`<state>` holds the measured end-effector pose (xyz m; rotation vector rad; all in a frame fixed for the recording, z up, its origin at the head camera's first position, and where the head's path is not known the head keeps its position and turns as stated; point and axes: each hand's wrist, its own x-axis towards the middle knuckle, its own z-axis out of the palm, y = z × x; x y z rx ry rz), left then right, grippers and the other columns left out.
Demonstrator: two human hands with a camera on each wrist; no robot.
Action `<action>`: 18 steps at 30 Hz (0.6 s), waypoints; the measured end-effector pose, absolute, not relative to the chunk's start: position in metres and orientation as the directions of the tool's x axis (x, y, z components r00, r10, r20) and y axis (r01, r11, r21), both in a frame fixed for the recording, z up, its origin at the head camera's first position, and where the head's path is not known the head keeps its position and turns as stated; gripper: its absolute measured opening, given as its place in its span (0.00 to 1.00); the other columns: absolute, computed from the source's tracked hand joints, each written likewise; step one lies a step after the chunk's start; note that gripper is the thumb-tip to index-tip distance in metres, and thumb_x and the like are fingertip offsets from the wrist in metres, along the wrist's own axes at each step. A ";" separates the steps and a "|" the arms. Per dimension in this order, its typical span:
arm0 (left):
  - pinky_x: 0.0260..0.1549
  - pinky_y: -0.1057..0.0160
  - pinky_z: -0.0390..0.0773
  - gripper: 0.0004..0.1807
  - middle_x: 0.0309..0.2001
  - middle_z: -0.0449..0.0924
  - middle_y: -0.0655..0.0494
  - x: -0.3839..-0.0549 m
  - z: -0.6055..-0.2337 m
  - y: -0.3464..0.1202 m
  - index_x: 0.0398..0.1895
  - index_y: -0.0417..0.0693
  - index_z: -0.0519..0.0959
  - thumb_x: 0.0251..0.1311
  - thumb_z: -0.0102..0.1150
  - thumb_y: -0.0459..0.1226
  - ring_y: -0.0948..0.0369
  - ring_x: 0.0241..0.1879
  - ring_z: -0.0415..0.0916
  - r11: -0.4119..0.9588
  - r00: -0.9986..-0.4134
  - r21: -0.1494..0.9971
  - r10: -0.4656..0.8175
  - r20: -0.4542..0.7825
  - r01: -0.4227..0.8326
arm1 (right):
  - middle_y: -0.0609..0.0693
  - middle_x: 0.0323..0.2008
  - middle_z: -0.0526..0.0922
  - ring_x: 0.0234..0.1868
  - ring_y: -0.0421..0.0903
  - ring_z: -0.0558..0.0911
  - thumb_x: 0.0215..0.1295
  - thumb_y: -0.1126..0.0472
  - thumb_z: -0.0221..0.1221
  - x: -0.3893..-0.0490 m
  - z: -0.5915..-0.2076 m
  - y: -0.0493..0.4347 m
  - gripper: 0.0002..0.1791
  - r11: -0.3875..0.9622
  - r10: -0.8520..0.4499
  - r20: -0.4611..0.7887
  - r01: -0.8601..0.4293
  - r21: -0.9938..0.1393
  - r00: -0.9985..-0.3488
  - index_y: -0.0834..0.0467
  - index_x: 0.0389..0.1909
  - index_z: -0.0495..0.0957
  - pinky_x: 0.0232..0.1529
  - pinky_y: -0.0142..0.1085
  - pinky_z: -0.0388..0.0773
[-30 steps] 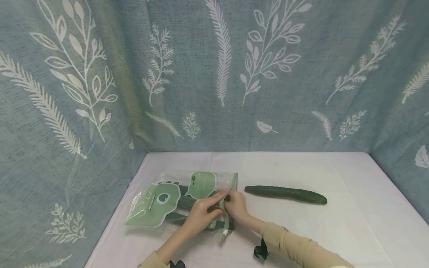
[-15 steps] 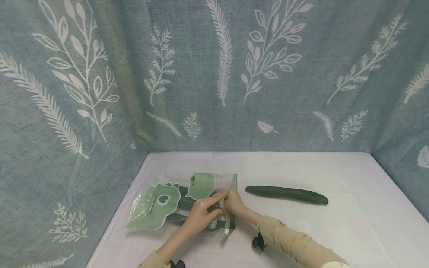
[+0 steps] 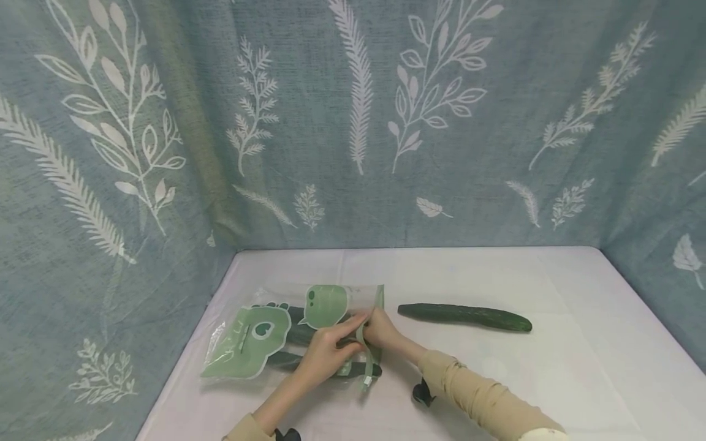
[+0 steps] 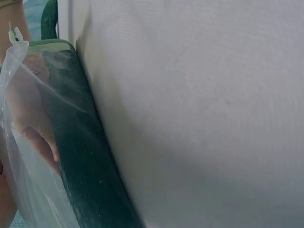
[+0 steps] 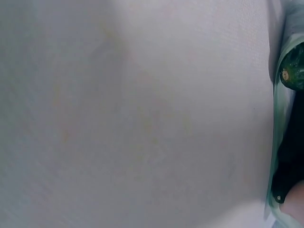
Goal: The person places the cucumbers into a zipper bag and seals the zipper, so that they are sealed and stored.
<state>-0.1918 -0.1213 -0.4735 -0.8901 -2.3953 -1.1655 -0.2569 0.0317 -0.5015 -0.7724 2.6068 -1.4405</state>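
Note:
A clear zip bag (image 3: 325,304) with green cartoon prints lies on its side with several cucumbers (image 3: 284,360) inside. My left hand (image 3: 322,354) holds the bag near its mouth, thumb and forefinger at the rim. My right hand (image 3: 382,331) reaches into the opening from the right, its fingertips hidden in the head view. Through the plastic in the left wrist view, the right hand (image 4: 33,102) shows beside a bagged cucumber (image 4: 90,147). The right wrist view catches two cucumber ends, one lighter-tipped (image 5: 293,71), at the green-edged mouth. How the right fingers grip is unclear.
One loose cucumber (image 3: 466,316) lies on the white-covered table (image 3: 551,380), right of the bag. A white zip slider (image 3: 367,381) hangs at the bag's near corner. Leaf-patterned blue-green curtains (image 3: 331,122) stand behind and on both sides.
My right hand has moved slightly deeper into the bag's mouth. The left hand keeps its hold, and the loose cucumber stays put; the whole head view has shifted a little.

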 end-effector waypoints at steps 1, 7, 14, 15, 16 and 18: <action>0.47 0.64 0.84 0.32 0.56 0.78 0.44 -0.192 -0.473 -0.121 0.58 0.42 0.75 0.46 0.70 0.35 0.49 0.54 0.78 0.471 -0.750 0.585 0.389 0.535 0.661 | 0.56 0.49 0.82 0.55 0.54 0.79 0.53 0.70 0.62 -0.257 -0.502 0.032 0.21 0.436 -0.454 0.182 -0.395 -0.809 -0.873 0.60 0.50 0.76 0.62 0.50 0.75; 0.46 0.67 0.84 0.32 0.56 0.78 0.43 -0.193 -0.475 -0.121 0.58 0.41 0.75 0.46 0.70 0.33 0.49 0.53 0.78 0.464 -0.749 0.589 0.393 0.533 0.662 | 0.56 0.51 0.81 0.57 0.54 0.78 0.54 0.69 0.61 -0.258 -0.502 0.032 0.22 0.434 -0.458 0.175 -0.391 -0.812 -0.871 0.60 0.53 0.74 0.64 0.52 0.73; 0.45 0.69 0.84 0.31 0.56 0.77 0.43 -0.192 -0.477 -0.122 0.58 0.41 0.75 0.45 0.70 0.32 0.49 0.54 0.78 0.460 -0.761 0.606 0.385 0.522 0.649 | 0.54 0.55 0.79 0.60 0.52 0.76 0.57 0.67 0.61 -0.259 -0.504 0.031 0.24 0.431 -0.461 0.165 -0.383 -0.817 -0.872 0.57 0.57 0.72 0.67 0.49 0.70; 0.46 0.68 0.84 0.31 0.56 0.77 0.44 -0.192 -0.477 -0.122 0.58 0.41 0.75 0.45 0.70 0.33 0.49 0.54 0.78 0.463 -0.764 0.607 0.383 0.519 0.645 | 0.54 0.55 0.79 0.61 0.52 0.75 0.57 0.67 0.61 -0.259 -0.504 0.031 0.24 0.432 -0.461 0.165 -0.383 -0.816 -0.872 0.57 0.57 0.71 0.67 0.49 0.70; 0.46 0.67 0.84 0.31 0.57 0.77 0.44 -0.192 -0.477 -0.122 0.58 0.41 0.75 0.45 0.70 0.33 0.49 0.54 0.78 0.465 -0.765 0.608 0.383 0.517 0.644 | 0.54 0.55 0.79 0.61 0.52 0.75 0.57 0.67 0.61 -0.259 -0.504 0.031 0.25 0.433 -0.459 0.166 -0.383 -0.816 -0.873 0.57 0.57 0.71 0.67 0.49 0.70; 0.48 0.66 0.83 0.31 0.57 0.77 0.45 -0.191 -0.476 -0.122 0.58 0.41 0.75 0.45 0.70 0.34 0.49 0.54 0.77 0.469 -0.770 0.611 0.381 0.512 0.638 | 0.55 0.55 0.79 0.61 0.53 0.75 0.57 0.67 0.60 -0.258 -0.504 0.031 0.24 0.433 -0.454 0.166 -0.380 -0.818 -0.875 0.58 0.57 0.71 0.67 0.50 0.70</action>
